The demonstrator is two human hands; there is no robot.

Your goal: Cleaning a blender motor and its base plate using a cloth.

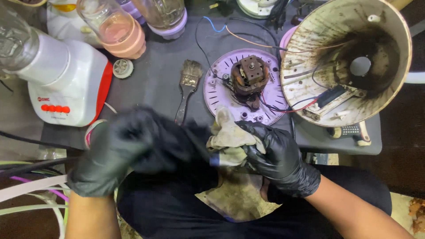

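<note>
Both my hands wear black gloves. My right hand [274,152] is closed around a dirty, crumpled cloth [228,137] just below a lilac round motor base plate [223,90]. A brown electric motor [249,77] sits on that plate, with wires running off it. My left hand [126,148] is blurred with motion beside the cloth; what it holds I cannot make out. A dirty round disc [237,199] lies in my lap under the hands.
An upturned soiled blender housing [310,57] with wires stands at the right on the dark table [155,75]. A small paintbrush [188,86] lies mid-table. A white and red blender base [73,84] and several jars [119,28] stand at the left. Cables hang at the lower left.
</note>
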